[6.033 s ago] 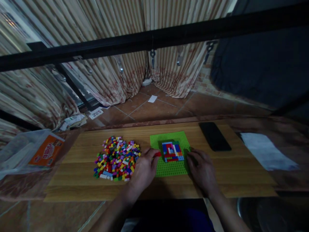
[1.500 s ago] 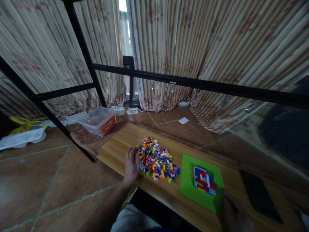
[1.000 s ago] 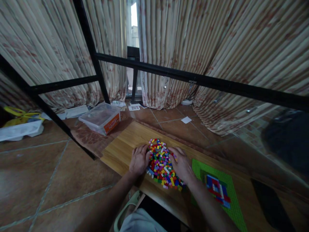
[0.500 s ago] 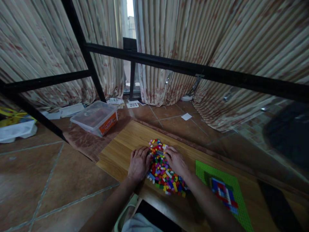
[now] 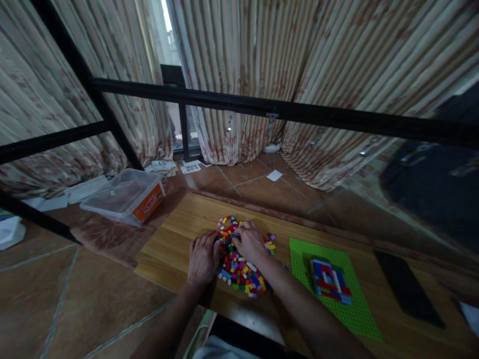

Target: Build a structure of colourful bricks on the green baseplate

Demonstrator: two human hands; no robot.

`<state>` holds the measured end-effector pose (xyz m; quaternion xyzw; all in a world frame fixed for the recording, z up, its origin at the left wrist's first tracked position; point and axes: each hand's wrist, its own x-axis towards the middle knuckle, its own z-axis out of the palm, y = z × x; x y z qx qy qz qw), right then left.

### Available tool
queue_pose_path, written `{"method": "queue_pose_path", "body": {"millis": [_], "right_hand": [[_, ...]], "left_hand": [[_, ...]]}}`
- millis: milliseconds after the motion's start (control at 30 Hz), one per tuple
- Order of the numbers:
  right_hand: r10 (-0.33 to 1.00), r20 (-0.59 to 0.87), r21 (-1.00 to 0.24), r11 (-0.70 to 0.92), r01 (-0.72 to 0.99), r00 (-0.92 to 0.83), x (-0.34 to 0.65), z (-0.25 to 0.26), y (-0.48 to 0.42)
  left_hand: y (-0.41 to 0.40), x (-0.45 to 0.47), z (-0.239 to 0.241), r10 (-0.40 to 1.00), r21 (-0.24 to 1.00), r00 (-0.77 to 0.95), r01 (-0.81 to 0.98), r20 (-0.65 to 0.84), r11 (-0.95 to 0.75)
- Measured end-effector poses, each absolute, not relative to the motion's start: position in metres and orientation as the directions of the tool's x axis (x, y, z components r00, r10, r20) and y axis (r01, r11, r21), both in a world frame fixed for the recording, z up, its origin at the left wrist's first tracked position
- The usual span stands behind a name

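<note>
A heap of small coloured bricks [image 5: 239, 267] lies on the wooden board [image 5: 179, 234]. My left hand [image 5: 202, 257] rests flat at the heap's left edge, fingers stretched out. My right hand [image 5: 250, 243] lies over the middle of the heap, fingers curled and pinching a small dark brick [image 5: 235, 235] at their tips. To the right sits a green baseplate [image 5: 299, 259] carrying a flat build of blue, red and white bricks [image 5: 329, 280].
A black phone [image 5: 407, 286] lies right of the baseplate. A clear plastic box with an orange label [image 5: 125, 195] stands on the floor at the left. Black metal bars [image 5: 262, 107] cross in front of striped curtains. Papers lie scattered on the tiled floor.
My right hand left the baseplate, crossed to the brick heap beside my left hand, and its fingers have now closed on a dark brick. The view swung left.
</note>
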<state>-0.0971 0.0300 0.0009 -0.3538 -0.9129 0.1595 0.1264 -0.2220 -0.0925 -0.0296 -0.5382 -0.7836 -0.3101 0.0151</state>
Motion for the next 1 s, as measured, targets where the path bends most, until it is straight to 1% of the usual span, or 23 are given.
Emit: {"method": "queue_pose_path", "body": {"millis": [200,267,367,500,567,633,700,800,1000], "right_hand": [[0.746,0.135,-0.417,0.639,0.646,-0.652,-0.097,0.003,0.023],[0.76,0.165,-0.461,0.623,0.632,-0.628,-0.09,0.008,0.019],[0.783,0.204,-0.599,0.575,0.557,-0.588,-0.07,0.019,0.007],[0.841,0.186,-0.802,0.428,0.416,-0.507,-0.022,0.033,-0.011],[0.892,0.186,-0.88,0.338,0.333,-0.413,0.008,0.035,-0.018],[0.947,0.17,-0.934,0.243,0.263,-0.273,0.038,0.032,-0.022],[0.981,0.146,-0.959,0.172,0.226,-0.127,0.068,0.024,-0.025],[0.994,0.103,-0.959,0.089,0.269,0.039,0.111,0.008,-0.031],[0.981,0.027,-0.95,-0.034,0.31,0.191,0.175,-0.022,-0.051]], "left_hand": [[-0.09,-0.229,-0.034,0.837,0.43,-0.396,0.875,0.377,0.22],[-0.089,-0.232,-0.036,0.845,0.424,-0.378,0.882,0.379,0.205],[-0.088,-0.236,-0.038,0.85,0.423,-0.367,0.885,0.378,0.194],[-0.088,-0.238,-0.039,0.857,0.406,-0.36,0.892,0.369,0.2],[-0.087,-0.239,-0.038,0.86,0.398,-0.357,0.895,0.365,0.202],[-0.086,-0.24,-0.038,0.862,0.392,-0.356,0.897,0.362,0.206],[-0.085,-0.24,-0.038,0.865,0.391,-0.349,0.899,0.361,0.199],[-0.084,-0.241,-0.038,0.867,0.393,-0.338,0.901,0.365,0.185],[-0.083,-0.244,-0.039,0.875,0.383,-0.336,0.903,0.35,0.193]]}}
